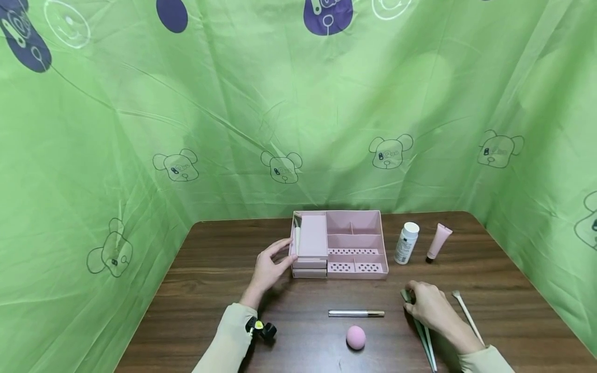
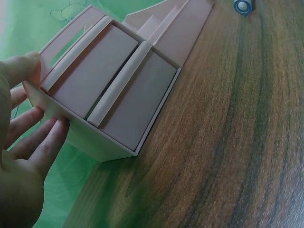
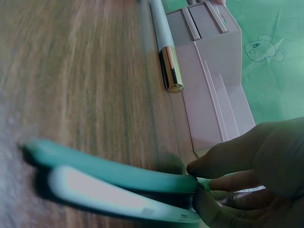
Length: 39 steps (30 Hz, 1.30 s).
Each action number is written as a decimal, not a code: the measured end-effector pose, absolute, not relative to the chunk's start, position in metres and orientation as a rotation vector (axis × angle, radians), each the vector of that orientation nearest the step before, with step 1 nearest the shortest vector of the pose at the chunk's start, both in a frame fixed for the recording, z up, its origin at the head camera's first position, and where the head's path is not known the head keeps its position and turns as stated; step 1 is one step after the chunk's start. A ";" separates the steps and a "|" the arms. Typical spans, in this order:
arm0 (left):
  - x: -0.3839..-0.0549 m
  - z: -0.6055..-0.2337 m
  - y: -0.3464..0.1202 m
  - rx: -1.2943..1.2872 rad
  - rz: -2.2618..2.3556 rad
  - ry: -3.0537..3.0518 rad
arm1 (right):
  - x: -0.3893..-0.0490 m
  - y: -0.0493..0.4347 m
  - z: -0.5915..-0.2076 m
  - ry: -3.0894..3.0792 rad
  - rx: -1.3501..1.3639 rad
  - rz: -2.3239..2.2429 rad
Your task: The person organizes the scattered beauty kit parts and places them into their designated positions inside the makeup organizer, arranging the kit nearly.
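My left hand (image 1: 268, 269) grips the left side of a pink desktop organizer (image 1: 356, 275), the thumb at the top edge and the fingers along the outer side wall. Two drawers (image 2: 137, 95) show on its front in the left wrist view. A makeup brush (image 1: 297, 233) stands in its narrow left slot. On the right, my right hand (image 1: 431, 305) pinches a green-handled makeup brush (image 3: 114, 164) close over the table. A paler brush handle (image 3: 109, 197) lies alongside it, its far end partly hidden by the fingers.
A silver tube with a gold end (image 1: 356, 313) and a pink makeup sponge (image 1: 356, 338) lie between the hands. Another brush (image 1: 468, 316) lies right of my right hand. Behind stand a white bottle (image 1: 407, 243) and a pink squeeze tube (image 1: 439, 242). Green cloth (image 1: 326, 129) surrounds the wooden table (image 1: 210, 269).
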State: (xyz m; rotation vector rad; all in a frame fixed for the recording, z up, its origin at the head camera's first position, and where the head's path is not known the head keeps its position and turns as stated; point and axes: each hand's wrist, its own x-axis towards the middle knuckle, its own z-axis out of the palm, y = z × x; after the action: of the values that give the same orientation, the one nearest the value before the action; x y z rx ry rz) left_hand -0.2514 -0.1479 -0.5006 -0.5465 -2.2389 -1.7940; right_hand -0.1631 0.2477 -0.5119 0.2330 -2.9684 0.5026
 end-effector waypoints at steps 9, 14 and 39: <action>-0.247 -0.490 -0.150 -0.595 -1.827 -2.256 | -0.163 0.244 -0.513 -2.989 0.248 0.493; -0.246 -0.491 -0.151 -0.597 -1.841 -2.251 | -0.162 0.242 -0.512 -2.989 0.262 0.477; -0.250 -0.495 -0.150 -0.609 -1.837 -2.229 | -0.176 0.227 -0.497 -2.872 0.278 0.521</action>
State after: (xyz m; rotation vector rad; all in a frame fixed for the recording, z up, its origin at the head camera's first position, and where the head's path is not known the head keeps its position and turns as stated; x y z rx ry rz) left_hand -0.2498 -0.1504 -0.4945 -0.6089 -2.2294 -1.8368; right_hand -0.1756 0.2267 -0.4967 0.2777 -2.8715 0.5210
